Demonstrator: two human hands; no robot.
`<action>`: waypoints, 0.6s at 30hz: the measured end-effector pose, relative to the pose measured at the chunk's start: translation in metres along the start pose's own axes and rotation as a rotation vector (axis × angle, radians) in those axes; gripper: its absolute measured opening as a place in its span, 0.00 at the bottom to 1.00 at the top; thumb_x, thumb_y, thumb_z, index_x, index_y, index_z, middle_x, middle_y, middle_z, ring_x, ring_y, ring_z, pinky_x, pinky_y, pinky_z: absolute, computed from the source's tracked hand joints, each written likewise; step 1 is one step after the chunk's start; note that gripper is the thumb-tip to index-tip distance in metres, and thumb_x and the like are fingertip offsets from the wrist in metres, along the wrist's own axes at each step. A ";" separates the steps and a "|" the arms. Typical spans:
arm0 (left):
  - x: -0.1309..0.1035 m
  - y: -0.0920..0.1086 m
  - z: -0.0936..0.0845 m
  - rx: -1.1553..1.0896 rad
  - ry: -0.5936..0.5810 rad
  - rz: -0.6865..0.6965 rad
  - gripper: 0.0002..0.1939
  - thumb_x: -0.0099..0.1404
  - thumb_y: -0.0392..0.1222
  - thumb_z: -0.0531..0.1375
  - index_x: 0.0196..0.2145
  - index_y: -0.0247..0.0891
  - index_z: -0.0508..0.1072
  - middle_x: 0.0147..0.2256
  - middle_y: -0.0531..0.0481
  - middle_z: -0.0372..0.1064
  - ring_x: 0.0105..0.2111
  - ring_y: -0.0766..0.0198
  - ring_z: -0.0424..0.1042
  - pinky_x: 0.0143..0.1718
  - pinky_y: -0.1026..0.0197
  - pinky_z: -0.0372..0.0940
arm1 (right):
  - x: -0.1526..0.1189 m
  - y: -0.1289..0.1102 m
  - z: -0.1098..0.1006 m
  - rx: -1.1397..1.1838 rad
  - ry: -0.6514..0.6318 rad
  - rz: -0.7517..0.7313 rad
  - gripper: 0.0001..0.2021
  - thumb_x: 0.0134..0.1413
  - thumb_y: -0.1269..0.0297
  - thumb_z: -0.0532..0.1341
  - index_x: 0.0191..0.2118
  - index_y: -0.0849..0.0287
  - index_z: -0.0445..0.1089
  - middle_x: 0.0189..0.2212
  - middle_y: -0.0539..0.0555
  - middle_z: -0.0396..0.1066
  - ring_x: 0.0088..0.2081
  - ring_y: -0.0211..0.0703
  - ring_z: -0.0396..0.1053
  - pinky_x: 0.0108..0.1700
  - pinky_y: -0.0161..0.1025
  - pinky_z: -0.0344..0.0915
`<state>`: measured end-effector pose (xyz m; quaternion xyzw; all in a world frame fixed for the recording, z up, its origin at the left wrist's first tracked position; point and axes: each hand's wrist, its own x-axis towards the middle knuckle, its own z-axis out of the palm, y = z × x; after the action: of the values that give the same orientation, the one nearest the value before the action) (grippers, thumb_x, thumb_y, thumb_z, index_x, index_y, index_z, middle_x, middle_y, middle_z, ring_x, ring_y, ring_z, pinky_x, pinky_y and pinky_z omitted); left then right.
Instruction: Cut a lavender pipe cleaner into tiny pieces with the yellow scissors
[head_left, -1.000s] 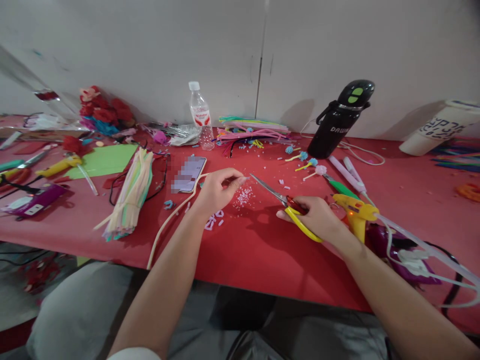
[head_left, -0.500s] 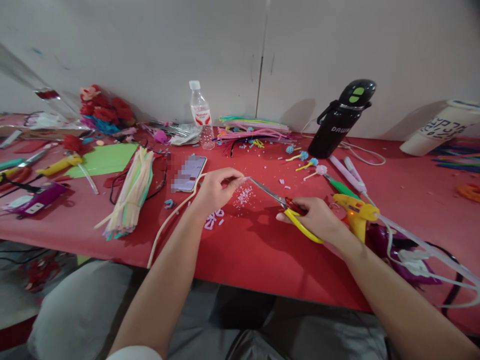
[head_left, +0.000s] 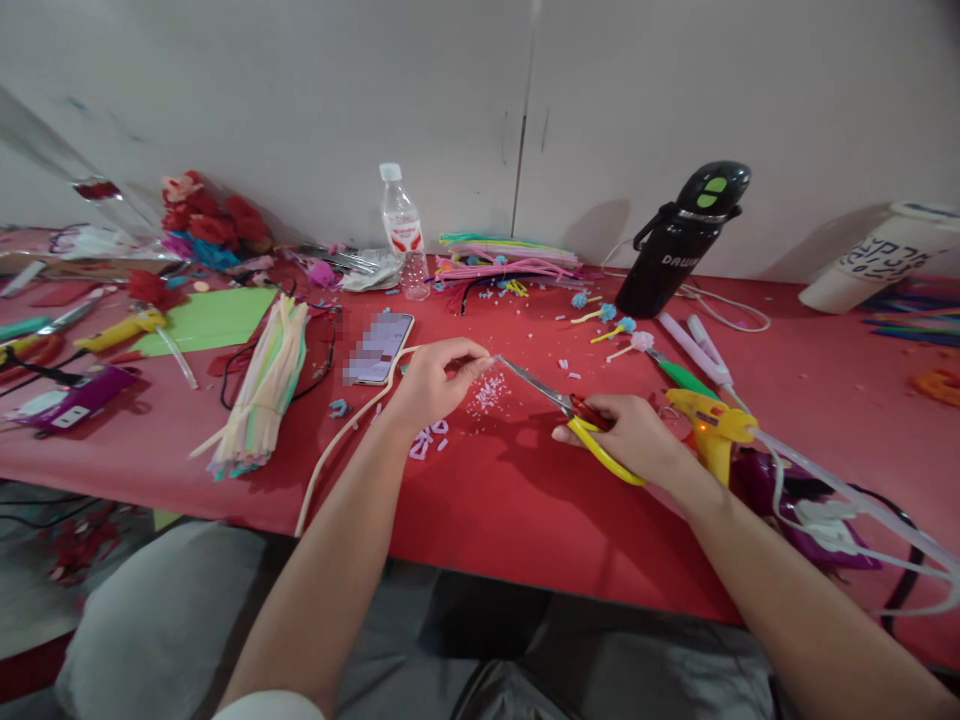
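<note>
My left hand [head_left: 442, 378] is closed in a pinch, thumb against forefinger, on a tiny pale piece whose kind is too small to tell. In my right hand [head_left: 630, 432] is a pair of scissors [head_left: 544, 388] with yellow and red handles. Their narrow blades point left, the tips right at my left fingertips. Below the tips, a scatter of tiny pale lilac clippings [head_left: 489, 393] lies on the red tabletop [head_left: 495, 510]. Several bent lilac pieces [head_left: 427, 440] lie by my left wrist. A long cream pipe cleaner [head_left: 330, 455] curves along the left forearm and runs behind the hand.
A phone [head_left: 384, 345] and a bundle of pale pipe cleaners [head_left: 262, 385] lie to the left. A plastic bottle [head_left: 403, 235] and more pipe cleaners [head_left: 510, 265] are at the back. To the right stand a black flask [head_left: 675, 250] and a yellow glue gun [head_left: 712, 420] with cables.
Both hands and the scissors hold almost the same place; the blade tips stay at my left fingertips. Only a slight shift of the view shows.
</note>
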<state>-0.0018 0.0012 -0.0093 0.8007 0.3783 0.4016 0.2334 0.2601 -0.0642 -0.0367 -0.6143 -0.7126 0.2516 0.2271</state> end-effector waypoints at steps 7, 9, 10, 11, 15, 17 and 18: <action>0.000 -0.001 -0.001 0.009 -0.003 -0.005 0.11 0.65 0.44 0.55 0.31 0.35 0.72 0.29 0.49 0.71 0.29 0.68 0.66 0.32 0.66 0.62 | 0.000 0.003 0.000 -0.006 0.022 -0.013 0.27 0.41 0.41 0.64 0.20 0.58 0.51 0.19 0.45 0.45 0.23 0.33 0.44 0.22 0.33 0.43; 0.000 -0.001 -0.001 0.010 -0.006 -0.014 0.11 0.66 0.44 0.55 0.31 0.35 0.73 0.29 0.49 0.71 0.29 0.68 0.66 0.32 0.65 0.62 | 0.000 0.003 0.000 -0.004 0.017 -0.009 0.27 0.40 0.41 0.64 0.20 0.57 0.50 0.19 0.45 0.45 0.23 0.33 0.44 0.22 0.33 0.43; 0.000 -0.001 0.000 0.011 -0.008 -0.019 0.12 0.66 0.44 0.55 0.31 0.35 0.73 0.29 0.49 0.71 0.29 0.68 0.67 0.32 0.65 0.62 | 0.000 0.003 0.000 -0.004 0.015 -0.007 0.27 0.40 0.41 0.64 0.20 0.57 0.50 0.19 0.45 0.45 0.23 0.33 0.44 0.22 0.33 0.43; -0.001 -0.002 0.000 0.011 -0.008 -0.022 0.12 0.66 0.45 0.55 0.31 0.35 0.73 0.29 0.49 0.71 0.29 0.68 0.67 0.32 0.65 0.62 | 0.000 0.003 0.000 -0.002 0.014 -0.006 0.27 0.40 0.41 0.64 0.20 0.57 0.50 0.19 0.45 0.45 0.23 0.33 0.43 0.22 0.33 0.43; -0.001 -0.002 -0.001 0.011 -0.008 -0.020 0.12 0.65 0.45 0.55 0.31 0.35 0.72 0.29 0.49 0.71 0.29 0.68 0.67 0.32 0.65 0.62 | 0.000 0.001 0.000 -0.005 0.009 0.003 0.27 0.40 0.42 0.65 0.20 0.58 0.52 0.19 0.45 0.46 0.23 0.33 0.44 0.22 0.33 0.43; -0.001 -0.002 -0.001 0.010 -0.007 -0.020 0.12 0.65 0.45 0.56 0.31 0.35 0.72 0.28 0.49 0.71 0.29 0.68 0.67 0.32 0.65 0.62 | 0.000 0.000 -0.001 -0.005 -0.003 0.008 0.27 0.40 0.41 0.64 0.20 0.58 0.52 0.19 0.45 0.46 0.23 0.33 0.44 0.22 0.33 0.43; -0.001 -0.001 0.000 0.009 -0.008 -0.022 0.12 0.65 0.45 0.56 0.31 0.35 0.72 0.28 0.49 0.71 0.29 0.68 0.67 0.32 0.65 0.62 | 0.000 -0.001 -0.001 -0.003 -0.012 0.008 0.27 0.40 0.41 0.64 0.20 0.58 0.52 0.19 0.45 0.46 0.23 0.33 0.44 0.22 0.32 0.43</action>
<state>-0.0029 0.0014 -0.0103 0.7992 0.3879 0.3940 0.2356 0.2602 -0.0642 -0.0356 -0.6160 -0.7119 0.2549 0.2209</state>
